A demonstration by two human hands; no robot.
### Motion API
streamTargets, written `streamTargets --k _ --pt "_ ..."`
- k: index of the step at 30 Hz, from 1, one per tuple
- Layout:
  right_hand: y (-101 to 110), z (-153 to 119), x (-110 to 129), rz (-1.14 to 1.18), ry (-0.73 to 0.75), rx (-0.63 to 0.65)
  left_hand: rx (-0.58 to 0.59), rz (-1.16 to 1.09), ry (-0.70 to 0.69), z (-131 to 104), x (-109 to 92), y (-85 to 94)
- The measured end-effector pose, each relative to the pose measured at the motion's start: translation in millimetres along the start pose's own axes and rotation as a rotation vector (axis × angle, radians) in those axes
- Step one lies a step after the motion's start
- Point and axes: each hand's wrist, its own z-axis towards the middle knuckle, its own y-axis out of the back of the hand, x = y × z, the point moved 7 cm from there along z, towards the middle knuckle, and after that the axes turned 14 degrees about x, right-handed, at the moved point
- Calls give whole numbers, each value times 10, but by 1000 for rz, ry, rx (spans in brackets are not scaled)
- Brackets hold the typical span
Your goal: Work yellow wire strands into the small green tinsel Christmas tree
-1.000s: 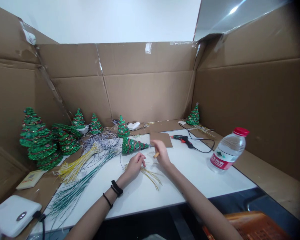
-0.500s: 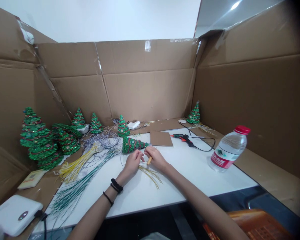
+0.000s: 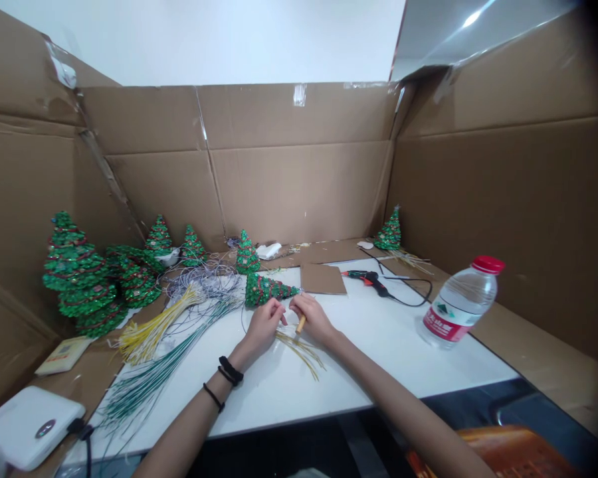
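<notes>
Grasped in fingers of right hand [image 3: 315, 317]: short tan cylindrical stick [image 3: 300, 324]. Curled at left hand [image 3: 265, 324]: fingers, hold impossible to tell. Lying sideways just beyond both: green conical ornamented tree [image 3: 269, 290]. Fanned below, inside front edge of white flat counter [image 3: 403, 352]: thin yellow strands [image 3: 303, 352]. Well right, with moving room between: transparent red-capped plastic bottle [image 3: 461, 302].

A: What lettering is shown?
B: On the label [image 3: 447, 321] of the bottle [image 3: 471, 290], toward four o'clock, 山 can be made out; its neighbours are blurred.
A: And toward eight?
B: The pale packet's [image 3: 62, 356] print cannot be read.
</notes>
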Motion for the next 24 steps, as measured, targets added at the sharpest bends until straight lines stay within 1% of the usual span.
streamTargets --k 4,8,13,18,24 --pt "-23 -2 -2 51 0 -10 -4 42 -45 -27 -61 -3" --pt "-30 -4 11 85 -3 -17 -2 53 -69 -34 -81 -6" --pt "-28 -3 13 111 -16 -35 -2 -1 -66 -10 -40 9" --pt "-29 -2 18 84 -11 -48 -62 -10 -68 -4 20 34" --pt "-9 2 46 62 -2 -55 -100 -52 -74 -10 39 30"
